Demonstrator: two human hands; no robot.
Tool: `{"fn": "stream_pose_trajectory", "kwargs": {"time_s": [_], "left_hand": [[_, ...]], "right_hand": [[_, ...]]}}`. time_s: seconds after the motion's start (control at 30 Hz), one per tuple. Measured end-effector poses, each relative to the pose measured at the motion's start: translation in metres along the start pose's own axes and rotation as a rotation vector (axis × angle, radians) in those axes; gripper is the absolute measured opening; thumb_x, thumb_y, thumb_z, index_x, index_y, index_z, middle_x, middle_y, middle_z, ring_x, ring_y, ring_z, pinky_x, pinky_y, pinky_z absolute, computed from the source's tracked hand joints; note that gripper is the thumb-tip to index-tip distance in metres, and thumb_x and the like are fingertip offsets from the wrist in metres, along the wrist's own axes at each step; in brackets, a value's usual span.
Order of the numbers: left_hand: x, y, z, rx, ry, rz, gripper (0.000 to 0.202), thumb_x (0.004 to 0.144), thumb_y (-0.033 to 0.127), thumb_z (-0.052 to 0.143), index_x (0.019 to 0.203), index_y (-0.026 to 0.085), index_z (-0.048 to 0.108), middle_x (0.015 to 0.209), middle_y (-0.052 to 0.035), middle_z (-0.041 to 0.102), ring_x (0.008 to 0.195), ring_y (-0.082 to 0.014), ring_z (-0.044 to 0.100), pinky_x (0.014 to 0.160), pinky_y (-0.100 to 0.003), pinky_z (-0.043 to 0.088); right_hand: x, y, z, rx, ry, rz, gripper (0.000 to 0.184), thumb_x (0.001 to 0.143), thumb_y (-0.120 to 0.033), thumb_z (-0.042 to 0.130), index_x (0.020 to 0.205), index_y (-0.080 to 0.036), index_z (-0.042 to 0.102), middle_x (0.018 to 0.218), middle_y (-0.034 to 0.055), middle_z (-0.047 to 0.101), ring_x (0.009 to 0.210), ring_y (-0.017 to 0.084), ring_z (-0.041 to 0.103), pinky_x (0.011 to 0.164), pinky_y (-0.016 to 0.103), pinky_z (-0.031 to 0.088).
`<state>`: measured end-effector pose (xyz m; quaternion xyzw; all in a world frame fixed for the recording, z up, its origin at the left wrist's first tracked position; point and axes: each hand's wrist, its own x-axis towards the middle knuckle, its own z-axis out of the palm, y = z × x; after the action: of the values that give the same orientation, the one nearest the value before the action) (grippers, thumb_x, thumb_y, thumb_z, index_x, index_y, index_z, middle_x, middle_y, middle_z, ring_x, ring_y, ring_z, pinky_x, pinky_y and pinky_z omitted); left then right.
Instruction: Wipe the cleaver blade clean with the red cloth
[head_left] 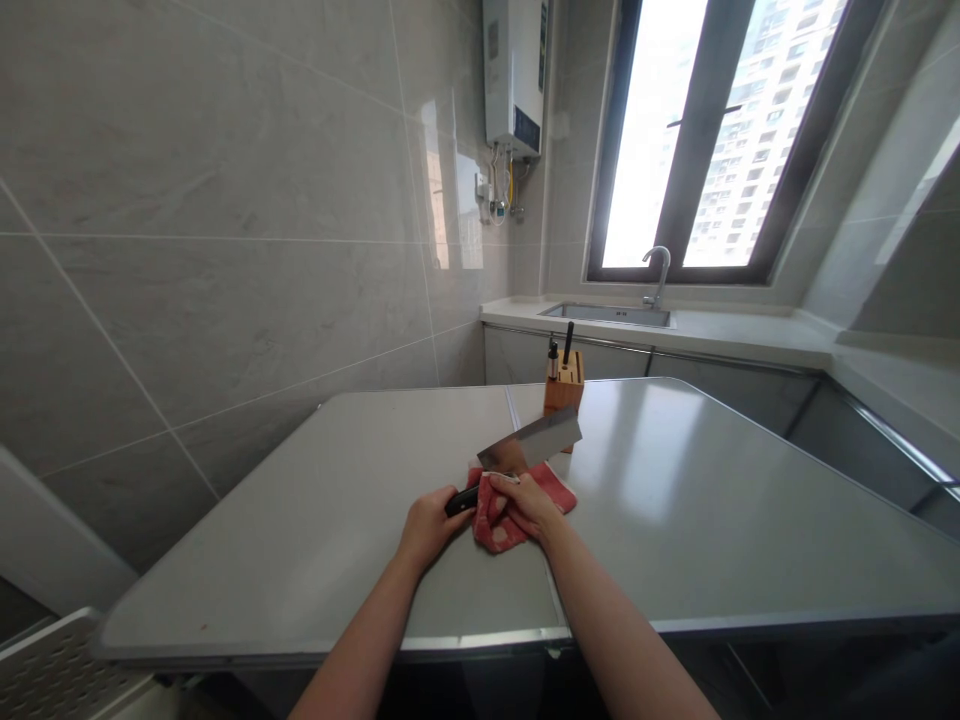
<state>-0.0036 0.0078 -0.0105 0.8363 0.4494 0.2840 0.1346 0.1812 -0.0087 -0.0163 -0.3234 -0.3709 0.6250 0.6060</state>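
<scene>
A broad-bladed cleaver (pixel 546 436) is held up over the table, its blade pointing away to the right. My left hand (pixel 429 524) is closed around its black handle. In my right hand (pixel 529 503) is a red cloth with pale spots (pixel 498 528), bunched near the base of the blade and draped to both sides of the fingers. Part of the handle is hidden behind the cloth. Just beyond the blade stands a wooden knife block (pixel 564 384) with a couple of dark handles sticking up from it.
The light folding table (pixel 315 540) has a seam down its middle. Behind it runs a counter (pixel 735 328) with a sink (pixel 607 315) and faucet (pixel 660 272). A water heater (pixel 514 80) hangs on the tiled wall. A perforated white chair (pixel 64 670) is at lower left.
</scene>
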Motion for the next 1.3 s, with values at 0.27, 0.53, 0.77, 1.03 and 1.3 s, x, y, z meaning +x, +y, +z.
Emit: {"fn": "stream_pose_trajectory", "kwargs": {"time_s": [0.27,0.53,0.77,1.03,1.3], "left_hand": [[0.002,-0.005,0.002,-0.112,0.036,-0.012,0.032,0.077,0.047,0.057,0.068,0.016,0.057,0.061,0.0001,0.058,0.056,-0.0124,0.047,0.052,-0.022,0.028],[0.005,-0.007,0.004,-0.23,0.148,-0.087,0.039,0.075,0.054,0.056,0.067,0.015,0.059,0.056,0.0021,0.054,0.052,-0.0115,0.043,0.05,-0.021,0.027],[0.005,-0.006,0.003,-0.206,0.162,-0.096,0.039,0.075,0.054,0.056,0.066,0.016,0.057,0.054,0.0026,0.051,0.052,-0.011,0.043,0.05,-0.021,0.028],[0.003,-0.004,0.003,-0.146,0.052,-0.053,0.038,0.077,0.052,0.054,0.07,0.016,0.061,0.06,0.0002,0.058,0.054,-0.0121,0.047,0.051,-0.022,0.03],[0.002,-0.005,0.003,-0.113,-0.066,-0.043,0.034,0.076,0.049,0.057,0.075,0.015,0.064,0.063,-0.0018,0.062,0.056,-0.0137,0.052,0.052,-0.022,0.03]], "right_hand": [[0.002,-0.003,0.001,0.015,0.023,-0.049,0.023,0.063,-0.029,0.076,0.075,-0.014,0.063,0.064,-0.0001,0.064,0.057,0.011,0.057,0.06,0.024,0.046],[0.002,-0.002,0.0,0.059,0.031,-0.057,0.027,0.061,-0.028,0.078,0.077,-0.014,0.062,0.072,0.0017,0.066,0.066,0.015,0.061,0.069,0.029,0.048],[0.009,-0.001,-0.007,0.181,0.073,-0.092,0.027,0.062,-0.027,0.078,0.081,-0.015,0.064,0.076,0.0016,0.067,0.071,0.014,0.062,0.075,0.028,0.048],[0.006,-0.005,-0.003,0.216,0.05,-0.1,0.032,0.061,-0.029,0.079,0.086,-0.016,0.064,0.08,0.0023,0.068,0.074,0.014,0.062,0.075,0.027,0.049],[0.002,-0.003,-0.001,0.048,0.025,-0.065,0.034,0.059,-0.029,0.079,0.086,-0.014,0.065,0.082,0.0049,0.069,0.073,0.016,0.063,0.068,0.026,0.049]]}}
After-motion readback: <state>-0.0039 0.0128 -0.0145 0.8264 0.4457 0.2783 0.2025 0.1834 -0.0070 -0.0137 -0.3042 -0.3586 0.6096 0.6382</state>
